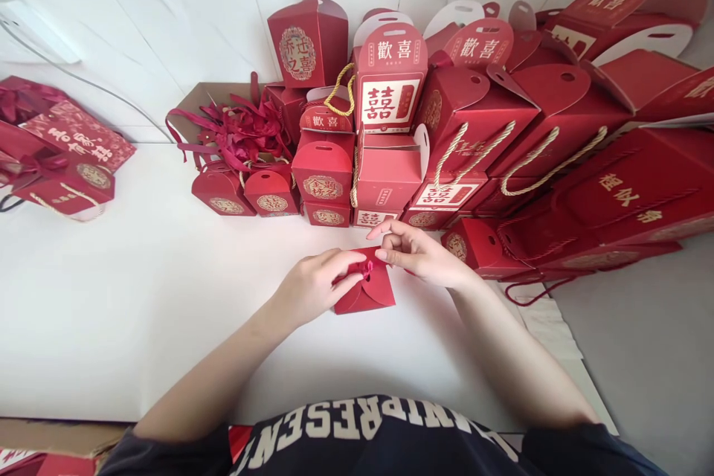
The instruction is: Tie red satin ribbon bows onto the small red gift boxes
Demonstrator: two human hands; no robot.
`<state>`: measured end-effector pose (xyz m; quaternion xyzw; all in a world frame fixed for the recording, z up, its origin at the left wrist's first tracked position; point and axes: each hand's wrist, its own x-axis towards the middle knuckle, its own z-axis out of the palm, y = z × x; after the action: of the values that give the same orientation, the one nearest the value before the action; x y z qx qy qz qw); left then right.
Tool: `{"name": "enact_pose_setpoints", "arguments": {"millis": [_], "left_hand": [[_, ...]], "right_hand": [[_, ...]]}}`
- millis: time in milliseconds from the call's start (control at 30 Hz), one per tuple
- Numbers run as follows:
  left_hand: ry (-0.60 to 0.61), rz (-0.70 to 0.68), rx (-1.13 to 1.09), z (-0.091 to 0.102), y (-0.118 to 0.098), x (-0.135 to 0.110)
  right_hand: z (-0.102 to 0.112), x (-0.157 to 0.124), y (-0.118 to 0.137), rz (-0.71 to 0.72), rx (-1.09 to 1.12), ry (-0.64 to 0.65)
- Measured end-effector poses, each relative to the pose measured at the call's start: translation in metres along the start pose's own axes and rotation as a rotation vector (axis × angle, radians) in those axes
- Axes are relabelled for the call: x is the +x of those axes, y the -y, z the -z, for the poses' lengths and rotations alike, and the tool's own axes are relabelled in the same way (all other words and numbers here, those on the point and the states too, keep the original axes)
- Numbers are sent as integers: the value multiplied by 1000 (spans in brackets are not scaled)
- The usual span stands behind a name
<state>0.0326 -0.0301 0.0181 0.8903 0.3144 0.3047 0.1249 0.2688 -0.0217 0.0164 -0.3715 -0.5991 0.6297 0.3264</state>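
Head view: left grip [312, 286] pinches ribbon [367, 268] atop red box [375, 297]; right grip [416, 254] unclear; carton [215, 94] holds ribbons [245, 132].

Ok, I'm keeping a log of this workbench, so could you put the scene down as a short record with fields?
Left hand: thumb and index finger at the pink ribbon; grip unclear
Right hand: fingers curled, over the far right of the box; contact unclear
Box: small red gift box, flaps folded over the top
Surface: white table
Behind: stacked red gift boxes, some with gold rope handles
Back left: heaped crimson ribbons
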Motion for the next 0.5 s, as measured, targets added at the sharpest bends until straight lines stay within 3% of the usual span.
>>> {"name": "enact_pose_setpoints", "arguments": {"millis": [100, 200, 300, 500], "left_hand": [[194, 464, -305, 16, -6, 4], [374, 720, -537, 27, -3, 8], [470, 801, -640, 31, 3, 8], [637, 798, -742, 37, 19, 9]], "right_hand": [[4, -1, -3, 10, -36, 13], [9, -5, -2, 15, -58, 13], [12, -7, 1, 16, -78, 29], [17, -9, 1, -2, -149, 54]]}}
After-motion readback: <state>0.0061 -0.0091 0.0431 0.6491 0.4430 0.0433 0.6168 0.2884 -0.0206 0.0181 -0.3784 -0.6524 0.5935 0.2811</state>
